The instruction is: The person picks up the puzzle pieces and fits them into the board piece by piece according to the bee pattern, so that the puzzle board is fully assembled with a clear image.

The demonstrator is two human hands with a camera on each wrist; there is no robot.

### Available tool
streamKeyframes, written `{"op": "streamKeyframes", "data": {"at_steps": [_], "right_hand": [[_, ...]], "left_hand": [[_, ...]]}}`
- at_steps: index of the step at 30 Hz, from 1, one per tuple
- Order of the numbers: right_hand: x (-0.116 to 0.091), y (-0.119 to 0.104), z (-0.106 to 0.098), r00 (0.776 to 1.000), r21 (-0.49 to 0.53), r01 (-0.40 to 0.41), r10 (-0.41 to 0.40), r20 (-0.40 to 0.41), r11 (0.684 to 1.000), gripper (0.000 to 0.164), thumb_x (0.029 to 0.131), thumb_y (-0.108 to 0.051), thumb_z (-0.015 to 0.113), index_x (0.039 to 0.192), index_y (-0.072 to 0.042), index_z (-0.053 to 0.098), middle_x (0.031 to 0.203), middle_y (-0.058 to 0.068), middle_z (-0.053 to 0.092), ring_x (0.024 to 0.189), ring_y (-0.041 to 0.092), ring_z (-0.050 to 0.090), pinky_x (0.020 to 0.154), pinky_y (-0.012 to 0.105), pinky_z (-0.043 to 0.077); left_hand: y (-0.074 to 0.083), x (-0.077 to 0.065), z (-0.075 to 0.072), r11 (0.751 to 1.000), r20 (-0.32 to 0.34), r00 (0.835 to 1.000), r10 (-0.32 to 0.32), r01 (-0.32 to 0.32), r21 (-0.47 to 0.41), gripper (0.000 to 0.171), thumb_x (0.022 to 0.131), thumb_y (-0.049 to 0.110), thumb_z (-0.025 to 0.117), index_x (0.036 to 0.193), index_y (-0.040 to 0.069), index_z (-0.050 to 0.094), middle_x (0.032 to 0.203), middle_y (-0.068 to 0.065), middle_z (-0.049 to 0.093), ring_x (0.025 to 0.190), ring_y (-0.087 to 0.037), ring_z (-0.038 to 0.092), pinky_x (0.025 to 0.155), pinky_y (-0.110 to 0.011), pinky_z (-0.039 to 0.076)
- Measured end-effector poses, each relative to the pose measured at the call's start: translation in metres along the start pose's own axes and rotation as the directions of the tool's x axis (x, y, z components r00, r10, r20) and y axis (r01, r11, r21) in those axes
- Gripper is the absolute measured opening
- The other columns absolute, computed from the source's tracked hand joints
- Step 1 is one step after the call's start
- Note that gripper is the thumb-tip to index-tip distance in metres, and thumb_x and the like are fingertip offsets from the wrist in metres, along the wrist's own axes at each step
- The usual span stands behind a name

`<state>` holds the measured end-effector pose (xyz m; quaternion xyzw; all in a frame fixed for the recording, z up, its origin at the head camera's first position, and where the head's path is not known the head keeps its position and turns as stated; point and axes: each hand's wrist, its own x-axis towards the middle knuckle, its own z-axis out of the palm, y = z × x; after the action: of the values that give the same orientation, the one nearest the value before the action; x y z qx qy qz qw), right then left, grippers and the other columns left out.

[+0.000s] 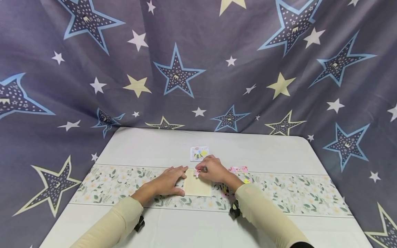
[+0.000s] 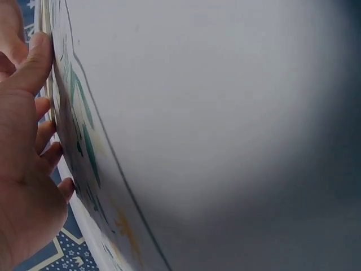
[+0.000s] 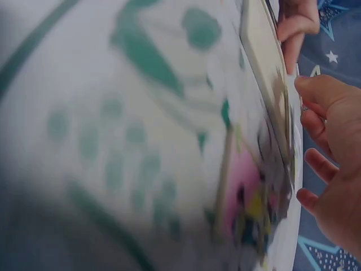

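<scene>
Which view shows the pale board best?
The head view: the pale board shows most of its face. The right wrist view shows it nearly edge-on; the left wrist view, at most a thin strip.

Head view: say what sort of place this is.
Probably a curtained-off tabletop workspace: a star-print curtain hangs behind and beside the table, where puzzle pieces lie near a board.

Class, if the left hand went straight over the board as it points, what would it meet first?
Likely the pink puzzle piece pinched by the right hand, though depth is unclear.
</scene>
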<state>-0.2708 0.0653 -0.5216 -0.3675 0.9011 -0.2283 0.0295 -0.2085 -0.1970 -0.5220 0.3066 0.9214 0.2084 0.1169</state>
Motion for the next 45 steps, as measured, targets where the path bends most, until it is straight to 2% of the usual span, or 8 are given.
{"op": "streamKeyframes", "data": {"at_steps": [10,19,28,33,37,45], "right_hand": [[0.014,-0.019,0.013,1.0,-0.018,-0.018,0.018,0.016,1.0,0.024,0.088,-0.028,0.076,0.112,-0.024,0.078,0.108,-0.004,0.074,0.126,0.028,0.053,0.1,0.051,0.042],[0.016,-0.02,0.016,0.999,-0.075,-0.046,0.048,0.026,0.996,0.023,0.09,-0.031,0.076,0.112,-0.027,0.078,0.112,-0.005,0.073,0.127,0.026,0.053,0.102,0.049,0.042],[0.014,-0.022,0.016,0.998,-0.077,-0.053,0.056,0.043,0.996,0.02,0.091,-0.032,0.076,0.111,-0.028,0.079,0.114,-0.005,0.072,0.127,0.024,0.052,0.102,0.049,0.042],[0.014,-0.026,0.017,0.998,-0.136,-0.027,0.033,0.045,0.99,0.014,0.094,-0.034,0.072,0.106,-0.032,0.079,0.115,-0.009,0.072,0.127,0.022,0.052,0.103,0.051,0.042],[0.016,-0.028,0.018,0.998,-0.165,-0.039,0.045,0.034,0.985,0.013,0.096,-0.035,0.071,0.106,-0.032,0.079,0.115,-0.009,0.072,0.128,0.021,0.052,0.104,0.051,0.042],[0.011,-0.025,0.013,0.999,-0.12,-0.03,0.033,0.025,0.992,0.02,0.095,-0.035,0.071,0.112,-0.029,0.077,0.116,-0.006,0.071,0.122,0.021,0.055,0.097,0.045,0.046]], "left_hand": [[-0.001,-0.001,-0.002,1.0,-0.002,1.0,0.01,-0.01,0.003,0.066,0.084,0.055,0.077,0.13,0.013,0.057,0.166,-0.012,0.034,0.154,-0.035,0.031,0.125,-0.064,0.022],[0.0,-0.001,-0.002,1.0,0.006,1.0,0.01,-0.01,-0.002,0.066,0.084,0.055,0.076,0.131,0.013,0.057,0.166,-0.012,0.033,0.155,-0.036,0.03,0.125,-0.064,0.022],[-0.001,0.0,-0.001,1.0,0.009,1.0,0.004,-0.004,-0.002,0.065,0.084,0.056,0.076,0.13,0.014,0.057,0.166,-0.011,0.033,0.155,-0.035,0.03,0.125,-0.063,0.022],[-0.001,0.0,-0.002,1.0,0.011,1.0,-0.001,0.001,0.003,0.065,0.085,0.056,0.076,0.131,0.014,0.056,0.167,-0.011,0.032,0.155,-0.034,0.029,0.125,-0.063,0.021],[-0.001,0.0,-0.002,1.0,0.015,1.0,-0.009,0.009,-0.001,0.065,0.085,0.056,0.076,0.131,0.014,0.057,0.167,-0.011,0.032,0.155,-0.034,0.029,0.126,-0.063,0.02],[0.0,0.0,-0.002,1.0,0.02,1.0,-0.012,0.012,-0.009,0.064,0.085,0.056,0.076,0.131,0.015,0.056,0.167,-0.01,0.032,0.155,-0.034,0.029,0.126,-0.063,0.02]]}}
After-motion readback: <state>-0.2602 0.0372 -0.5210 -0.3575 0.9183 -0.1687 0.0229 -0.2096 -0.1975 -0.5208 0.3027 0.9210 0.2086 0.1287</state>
